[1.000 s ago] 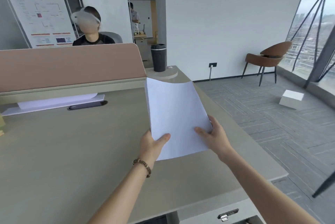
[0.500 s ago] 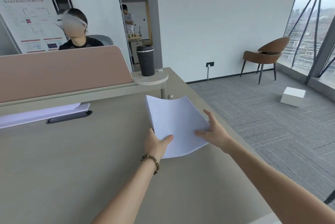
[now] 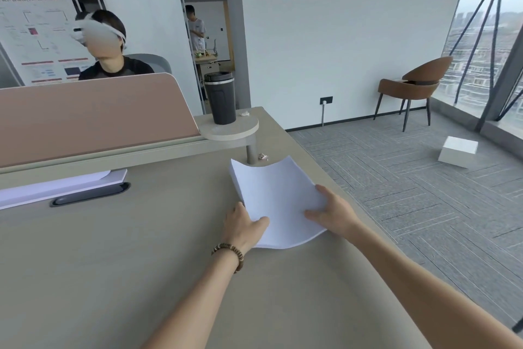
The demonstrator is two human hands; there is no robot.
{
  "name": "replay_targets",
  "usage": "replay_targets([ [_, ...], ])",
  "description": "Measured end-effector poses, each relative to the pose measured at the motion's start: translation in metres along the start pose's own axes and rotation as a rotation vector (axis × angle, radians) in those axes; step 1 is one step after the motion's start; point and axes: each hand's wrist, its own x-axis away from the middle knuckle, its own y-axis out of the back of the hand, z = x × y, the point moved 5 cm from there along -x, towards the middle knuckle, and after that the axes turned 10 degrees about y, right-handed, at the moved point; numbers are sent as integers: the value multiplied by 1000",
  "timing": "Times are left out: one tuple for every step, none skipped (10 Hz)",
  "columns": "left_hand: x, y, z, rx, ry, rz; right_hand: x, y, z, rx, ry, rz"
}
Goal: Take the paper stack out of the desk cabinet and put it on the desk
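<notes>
The white paper stack (image 3: 276, 198) lies low over the beige desk (image 3: 113, 249), near its right edge, sagging in the middle with its far corners curled up. My left hand (image 3: 242, 225) grips its near left edge, thumb on top. My right hand (image 3: 332, 213) holds the right edge, thumb pressed on the sheets. A beaded bracelet sits on my left wrist. The desk cabinet is out of view.
A dark travel mug (image 3: 220, 98) stands on a round shelf behind the paper. A pink divider panel (image 3: 93, 116) runs along the desk's back, with white papers (image 3: 56, 186) under it. A person sits beyond. A brown chair (image 3: 416, 85) and a white box (image 3: 458, 152) are on the carpet.
Both hands have lowered the paper stack from upright in the air down flat toward the desk surface and pushed it farther forward.
</notes>
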Motion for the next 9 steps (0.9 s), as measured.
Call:
replay_targets([
  [-12, 0, 2, -248, -53, -46, -12, -3, -2, 102, -9, 34],
  [-22, -4, 7, -396, -79, -52, -20, -7, -6, 178, -16, 44],
  [-27, -9, 15, -510, -96, -74, -22, -11, -14, 248, -20, 51],
  [-29, -8, 23, -555, -122, -107, -23, -13, -19, 283, -6, 60],
  [-30, -2, 25, -598, -112, -132, -24, -11, -19, 325, 6, 80],
  [-24, 0, 23, -622, -114, -140, -24, -8, -16, 404, 52, 48],
  [-17, 5, 18, -548, -114, -124, -15, -2, 1, 468, 162, -9],
  [-5, 16, 12, -509, -144, -143, -6, 3, 24, 479, 266, -51],
  [11, 31, 3, -476, -198, -177, 10, 10, 49, 470, 307, -91],
])
